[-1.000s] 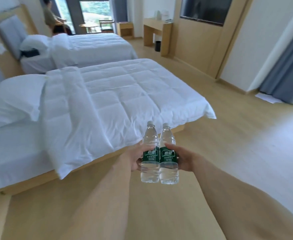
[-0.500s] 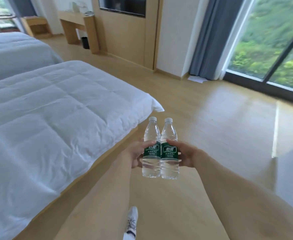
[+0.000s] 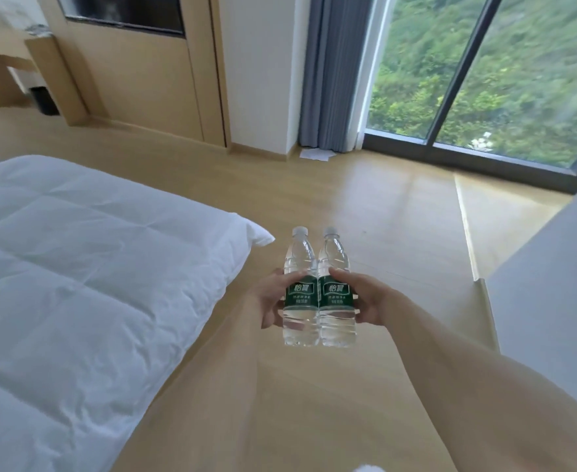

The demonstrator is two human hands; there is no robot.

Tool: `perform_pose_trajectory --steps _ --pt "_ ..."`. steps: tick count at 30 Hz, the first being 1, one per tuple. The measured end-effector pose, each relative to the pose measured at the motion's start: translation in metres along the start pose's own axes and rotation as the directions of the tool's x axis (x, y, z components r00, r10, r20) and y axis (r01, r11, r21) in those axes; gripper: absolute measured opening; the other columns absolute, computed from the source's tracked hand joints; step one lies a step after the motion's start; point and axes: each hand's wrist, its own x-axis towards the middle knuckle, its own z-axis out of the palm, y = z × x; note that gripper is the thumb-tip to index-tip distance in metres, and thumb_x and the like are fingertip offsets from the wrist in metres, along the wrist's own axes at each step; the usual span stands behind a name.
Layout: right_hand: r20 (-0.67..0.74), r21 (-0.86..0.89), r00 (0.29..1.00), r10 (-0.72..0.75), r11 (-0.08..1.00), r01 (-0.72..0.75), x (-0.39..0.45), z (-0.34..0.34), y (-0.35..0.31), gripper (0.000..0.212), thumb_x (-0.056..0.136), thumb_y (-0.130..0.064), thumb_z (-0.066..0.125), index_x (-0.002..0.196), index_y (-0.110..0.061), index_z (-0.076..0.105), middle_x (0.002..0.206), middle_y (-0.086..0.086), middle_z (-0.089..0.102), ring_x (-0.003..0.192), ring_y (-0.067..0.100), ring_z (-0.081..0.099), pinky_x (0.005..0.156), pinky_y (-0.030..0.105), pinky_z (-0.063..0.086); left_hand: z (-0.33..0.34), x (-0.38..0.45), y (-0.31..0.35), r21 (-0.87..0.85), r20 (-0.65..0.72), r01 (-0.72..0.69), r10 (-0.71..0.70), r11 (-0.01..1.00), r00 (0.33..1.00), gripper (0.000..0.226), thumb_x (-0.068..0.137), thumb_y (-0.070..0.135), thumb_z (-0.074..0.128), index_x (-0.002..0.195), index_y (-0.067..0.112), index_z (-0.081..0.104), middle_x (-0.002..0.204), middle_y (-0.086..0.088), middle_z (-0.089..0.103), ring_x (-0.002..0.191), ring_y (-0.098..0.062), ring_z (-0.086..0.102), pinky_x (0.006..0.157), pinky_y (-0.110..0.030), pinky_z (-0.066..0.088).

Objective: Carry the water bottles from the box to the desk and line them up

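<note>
Two clear water bottles with green labels and white caps are held upright side by side in front of me, above the wooden floor. My left hand grips the left bottle around its label. My right hand grips the right bottle the same way. The two bottles touch each other. A wooden desk stands far off at the upper left against the wall. No box is in view.
A bed with a white duvet fills the left side. A pale grey surface juts in at the right edge. Ahead are a grey curtain, a floor-to-ceiling window and a white paper on the floor.
The view has swung to the right: the beds slid left and the window came into sight. Both hands keep their hold on the bottles in front of me.
</note>
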Motion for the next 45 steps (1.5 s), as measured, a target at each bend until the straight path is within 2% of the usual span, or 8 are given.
perform_pose_trajectory --steps 12,26,28,31,33,38,42,45 --pt "-0.033 0.093 0.999 0.040 0.995 -0.037 0.108 -0.056 -0.053 0.048 0.082 -0.050 0.077 0.115 -0.017 0.069 0.112 0.009 0.074 0.104 0.027 0.070 0.084 0.042 0.058 0.015 0.130 0.064 0.062 0.024 0.064 -0.066 0.996 0.998 0.039 0.093 0.044 0.068 0.123 0.020 0.058 0.120 -0.014 0.068 0.107 -0.039 0.068 0.078 -0.074 0.052" --pt "0.057 0.045 0.997 0.051 0.998 -0.054 0.273 -0.156 -0.224 0.043 0.083 -0.044 0.078 0.112 -0.013 0.068 0.097 0.007 0.076 0.093 0.026 0.072 0.076 0.039 0.060 0.050 0.312 0.216 0.045 -0.046 0.045 -0.043 0.998 0.998 0.048 0.086 0.043 0.078 0.125 0.023 0.057 0.120 -0.015 0.070 0.102 -0.039 0.072 0.075 -0.073 0.053" --pt "0.070 0.035 0.996 0.057 0.998 -0.059 0.292 -0.161 -0.243 0.044 0.083 -0.044 0.078 0.112 -0.013 0.069 0.094 0.007 0.076 0.094 0.026 0.072 0.081 0.042 0.059 0.050 0.329 0.232 0.053 -0.054 0.031 -0.028 0.998 0.998 0.051 0.085 0.040 0.079 0.126 0.022 0.056 0.120 -0.015 0.070 0.102 -0.038 0.072 0.076 -0.074 0.053" --pt "0.061 0.016 0.995 0.076 0.997 -0.077 0.321 -0.168 -0.270 0.048 0.082 -0.046 0.079 0.117 -0.015 0.067 0.109 0.008 0.074 0.104 0.028 0.070 0.094 0.051 0.055 0.048 0.357 0.257 0.075 -0.070 0.018 -0.013 0.997 0.997 0.051 0.086 0.038 0.079 0.128 0.022 0.054 0.120 -0.014 0.070 0.103 -0.038 0.071 0.078 -0.073 0.052" --pt "0.062 -0.014 0.994 0.096 0.995 -0.095 0.338 -0.170 -0.286 0.048 0.082 -0.047 0.079 0.118 -0.017 0.066 0.115 0.007 0.072 0.108 0.028 0.069 0.096 0.056 0.052 0.042 0.377 0.272 0.099 -0.075 0.019 -0.012 0.995 0.997 0.050 0.088 0.039 0.077 0.128 0.021 0.054 0.120 -0.013 0.069 0.103 -0.036 0.071 0.081 -0.071 0.053" --pt "0.058 -0.049 0.996 0.066 0.997 -0.064 0.397 -0.166 -0.331 0.046 0.084 -0.046 0.077 0.121 -0.023 0.063 0.121 0.005 0.070 0.110 0.030 0.068 0.099 0.060 0.050 0.012 0.436 0.317 0.201 -0.047 0.022 -0.013 0.979 0.999 0.045 0.089 0.042 0.075 0.125 0.026 0.053 0.113 -0.007 0.068 0.098 -0.029 0.068 0.065 -0.049 0.058" --pt "0.038 -0.080 0.999 0.034 0.996 -0.031 0.451 -0.149 -0.379 0.045 0.085 -0.045 0.076 0.122 -0.028 0.056 0.122 0.007 0.068 0.107 0.034 0.068 0.094 0.062 0.052 -0.027 0.493 0.359 0.211 -0.021 0.024 -0.020 0.977 1.000 0.047 0.087 0.044 0.076 0.126 0.030 0.053 0.118 -0.009 0.068 0.110 -0.032 0.066 0.083 -0.062 0.056" --pt "0.038 -0.085 0.999 0.023 0.996 -0.020 0.488 -0.133 -0.422 0.041 0.086 -0.043 0.076 0.121 -0.032 0.057 0.121 0.006 0.067 0.106 0.034 0.069 0.093 0.062 0.052 -0.058 0.528 0.396 0.198 -0.003 0.025 -0.025 0.980 1.000 0.049 0.088 0.044 0.075 0.129 0.034 0.051 0.119 -0.008 0.068 0.108 -0.031 0.066 0.084 -0.063 0.056"
